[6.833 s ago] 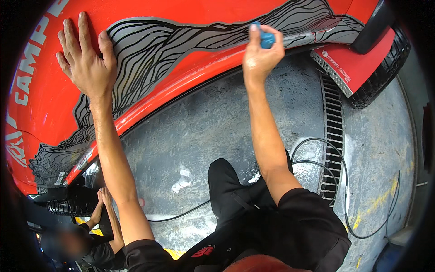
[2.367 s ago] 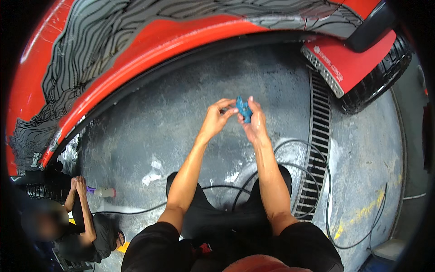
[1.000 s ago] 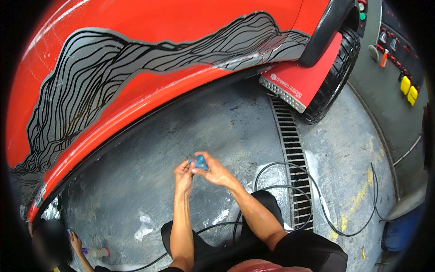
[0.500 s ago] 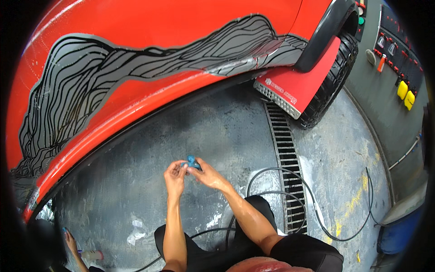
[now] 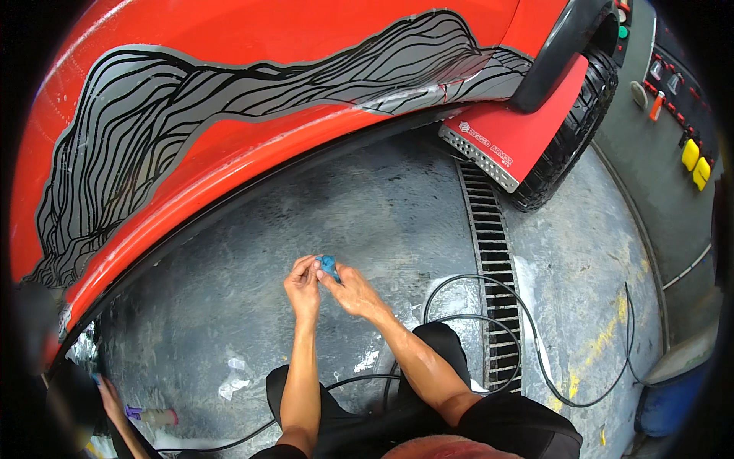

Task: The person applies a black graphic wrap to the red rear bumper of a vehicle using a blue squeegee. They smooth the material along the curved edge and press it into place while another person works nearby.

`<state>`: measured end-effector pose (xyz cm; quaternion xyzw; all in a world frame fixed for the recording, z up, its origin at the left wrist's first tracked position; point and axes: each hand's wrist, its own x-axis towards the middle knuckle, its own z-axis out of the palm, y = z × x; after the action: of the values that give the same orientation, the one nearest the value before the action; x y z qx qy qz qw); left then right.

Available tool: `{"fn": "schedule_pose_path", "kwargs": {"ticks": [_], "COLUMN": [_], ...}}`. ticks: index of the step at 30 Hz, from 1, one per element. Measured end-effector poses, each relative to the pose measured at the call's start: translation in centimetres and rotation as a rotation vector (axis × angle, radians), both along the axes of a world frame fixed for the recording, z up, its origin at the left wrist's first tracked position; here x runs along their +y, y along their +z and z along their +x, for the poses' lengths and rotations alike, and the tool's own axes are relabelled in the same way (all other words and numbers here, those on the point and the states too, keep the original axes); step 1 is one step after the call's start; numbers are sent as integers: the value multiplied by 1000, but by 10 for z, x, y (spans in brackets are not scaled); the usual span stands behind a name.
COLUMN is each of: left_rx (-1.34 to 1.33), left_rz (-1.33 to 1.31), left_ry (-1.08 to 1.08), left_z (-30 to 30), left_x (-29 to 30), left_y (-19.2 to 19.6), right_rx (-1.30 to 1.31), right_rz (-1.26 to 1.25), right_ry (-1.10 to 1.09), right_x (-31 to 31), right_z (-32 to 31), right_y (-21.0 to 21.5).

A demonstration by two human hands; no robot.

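Observation:
Over the wet floor, out in front of my knees, a small soft blue lump of detailing clay (image 5: 329, 268) is pinched between both hands. My left hand (image 5: 303, 284) closes thumb and fingertips on its left side. From the right, my right hand (image 5: 353, 291) grips it with the thumb along its lower edge, hiding part of it. Beyond my hands rises the red car side (image 5: 260, 149), with a grey and black wavy-line decal (image 5: 145, 99) along it. Neither hand touches the car.
At the lower left another person's hand (image 5: 112, 402) is near the car, beside a spray bottle (image 5: 157, 417). A black hose (image 5: 524, 310) loops over the drain grate (image 5: 489, 245). A red mud flap (image 5: 516, 126) and black tyre (image 5: 569, 138) stand at the right. White scraps (image 5: 235, 379) lie on the floor.
My hands have shifted slightly, and the blue clay has turned and changed shape between my fingers. The view has moved a little; the other person's hand at lower left has shifted.

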<state>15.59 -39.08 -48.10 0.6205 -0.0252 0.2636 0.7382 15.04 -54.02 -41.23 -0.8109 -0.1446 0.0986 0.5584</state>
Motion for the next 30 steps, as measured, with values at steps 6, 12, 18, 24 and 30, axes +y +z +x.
{"fn": "schedule_pose_path", "kwargs": {"ticks": [6,12,18,24,30], "left_rx": [32,212,261,374,341], "left_rz": [235,307,341,368,481], "left_ry": [-127,-220,-92,13,145], "left_z": [-1,-7,-5,-1,-3], "left_x": [14,1,-9,-29,-31], "left_y": [13,32,25,8,-8], "right_rx": [-8,-271,-189,-272,-192], "right_rz": [28,-67,-126,-99,-81], "right_ry": [7,-1,43,21,60], "right_x": [0,-4,-5,-9,-4], "right_z": [8,15,23,35,39], "right_y": [-17,-32,-26,-55,-66]}}
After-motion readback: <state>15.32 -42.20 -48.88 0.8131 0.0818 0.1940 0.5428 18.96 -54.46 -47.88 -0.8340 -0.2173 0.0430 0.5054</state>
